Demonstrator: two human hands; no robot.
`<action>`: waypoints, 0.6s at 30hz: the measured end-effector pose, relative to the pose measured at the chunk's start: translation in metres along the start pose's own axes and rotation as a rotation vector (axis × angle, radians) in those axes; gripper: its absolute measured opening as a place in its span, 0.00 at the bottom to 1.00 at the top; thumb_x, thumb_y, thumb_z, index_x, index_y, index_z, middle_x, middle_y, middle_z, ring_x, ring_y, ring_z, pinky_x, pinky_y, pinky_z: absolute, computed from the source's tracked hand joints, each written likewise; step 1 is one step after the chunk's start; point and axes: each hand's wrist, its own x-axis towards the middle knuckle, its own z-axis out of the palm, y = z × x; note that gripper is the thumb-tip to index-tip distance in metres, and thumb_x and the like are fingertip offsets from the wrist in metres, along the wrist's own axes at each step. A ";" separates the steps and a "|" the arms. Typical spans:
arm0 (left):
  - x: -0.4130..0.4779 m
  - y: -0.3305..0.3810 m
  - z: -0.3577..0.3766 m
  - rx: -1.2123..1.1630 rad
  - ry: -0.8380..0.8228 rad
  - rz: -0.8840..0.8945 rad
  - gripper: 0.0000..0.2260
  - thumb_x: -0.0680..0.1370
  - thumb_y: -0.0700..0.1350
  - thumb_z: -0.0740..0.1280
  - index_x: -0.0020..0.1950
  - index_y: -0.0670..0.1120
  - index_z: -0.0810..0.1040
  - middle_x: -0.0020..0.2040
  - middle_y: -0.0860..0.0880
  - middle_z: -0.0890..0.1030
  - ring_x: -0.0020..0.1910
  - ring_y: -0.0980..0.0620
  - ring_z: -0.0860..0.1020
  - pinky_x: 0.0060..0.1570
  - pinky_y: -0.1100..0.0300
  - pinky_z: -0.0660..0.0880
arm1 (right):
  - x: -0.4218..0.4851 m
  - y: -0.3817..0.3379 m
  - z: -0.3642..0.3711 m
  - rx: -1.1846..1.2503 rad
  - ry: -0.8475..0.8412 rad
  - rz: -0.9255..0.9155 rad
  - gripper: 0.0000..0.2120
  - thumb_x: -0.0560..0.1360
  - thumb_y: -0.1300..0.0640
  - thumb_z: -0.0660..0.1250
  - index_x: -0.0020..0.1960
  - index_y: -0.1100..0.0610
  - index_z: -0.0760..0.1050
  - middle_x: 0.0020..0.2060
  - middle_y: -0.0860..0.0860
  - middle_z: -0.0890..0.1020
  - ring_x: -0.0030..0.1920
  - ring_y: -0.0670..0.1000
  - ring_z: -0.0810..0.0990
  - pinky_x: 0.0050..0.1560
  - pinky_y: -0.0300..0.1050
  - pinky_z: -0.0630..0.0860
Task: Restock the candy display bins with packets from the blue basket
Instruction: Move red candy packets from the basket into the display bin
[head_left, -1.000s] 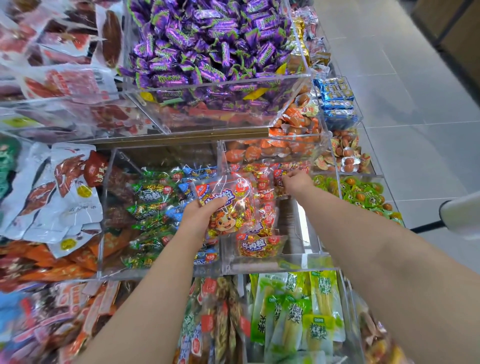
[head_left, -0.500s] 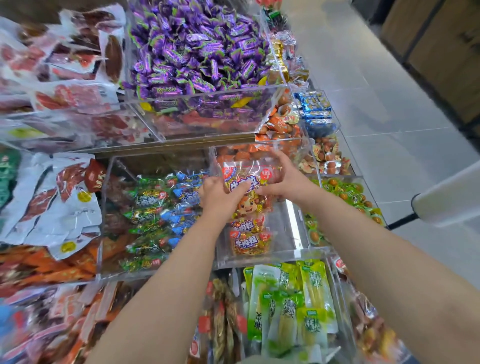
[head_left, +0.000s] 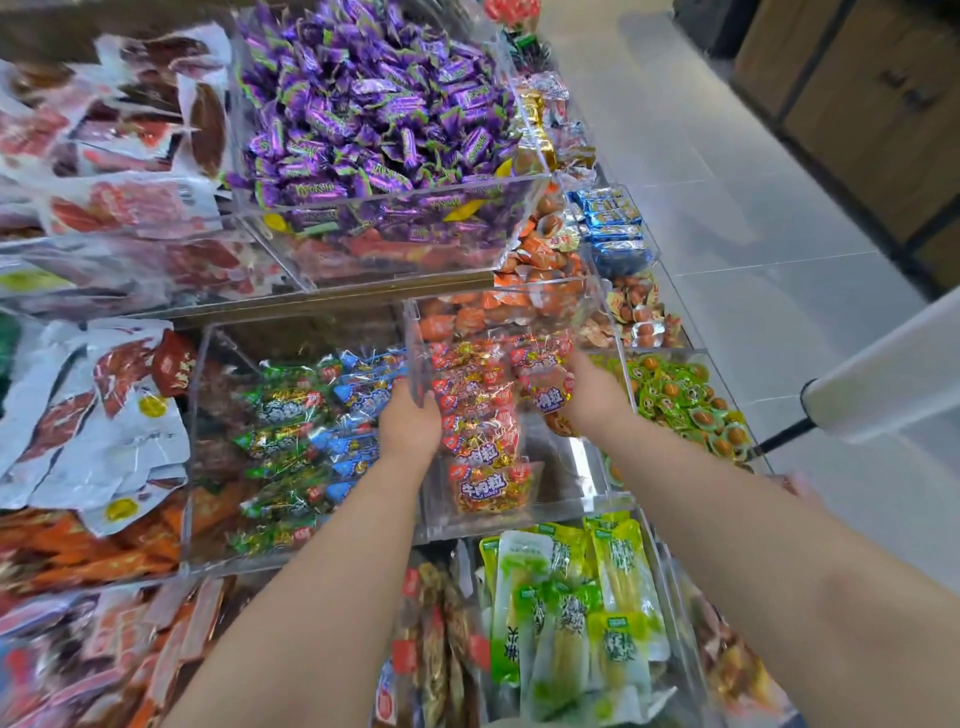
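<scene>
head view: my right hand (head_left: 589, 397) curls its fingers round a red packet (head_left: 545, 387) inside the clear bin (head_left: 582, 499), beside the red stack (head_left: 480, 415). my left hand (head_left: 410, 423) sits at the bin's left wall with its fingers hidden, so i cannot tell its grip. the blue basket is out of sight. the slick stack could slide forward if i let go carelessly, spilling onto the green packs (head_left: 571, 597).

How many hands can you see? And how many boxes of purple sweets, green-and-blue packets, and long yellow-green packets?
Hands: 2 (left hand, right hand)
Purple sweets box: 1
Green-and-blue packets box: 1
Yellow-green packets box: 1
Total: 5
</scene>
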 end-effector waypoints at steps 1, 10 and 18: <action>0.000 -0.002 0.001 -0.002 0.023 0.006 0.16 0.82 0.47 0.56 0.66 0.40 0.70 0.55 0.40 0.78 0.51 0.41 0.77 0.43 0.59 0.65 | 0.002 0.001 0.005 0.007 -0.031 0.029 0.27 0.73 0.69 0.62 0.69 0.57 0.63 0.57 0.61 0.78 0.56 0.62 0.77 0.51 0.50 0.75; 0.001 -0.008 0.008 0.043 0.138 0.038 0.12 0.82 0.47 0.57 0.54 0.40 0.75 0.35 0.51 0.74 0.32 0.53 0.71 0.30 0.60 0.63 | 0.020 0.011 0.024 0.197 -0.018 0.029 0.38 0.73 0.70 0.64 0.73 0.44 0.53 0.69 0.58 0.64 0.56 0.59 0.77 0.50 0.52 0.79; -0.003 -0.008 0.006 0.037 0.139 0.074 0.12 0.82 0.46 0.57 0.57 0.41 0.75 0.37 0.50 0.74 0.35 0.50 0.71 0.30 0.59 0.62 | 0.000 0.017 0.046 -0.540 0.107 -0.283 0.24 0.70 0.66 0.63 0.64 0.53 0.65 0.63 0.58 0.69 0.63 0.60 0.66 0.56 0.52 0.68</action>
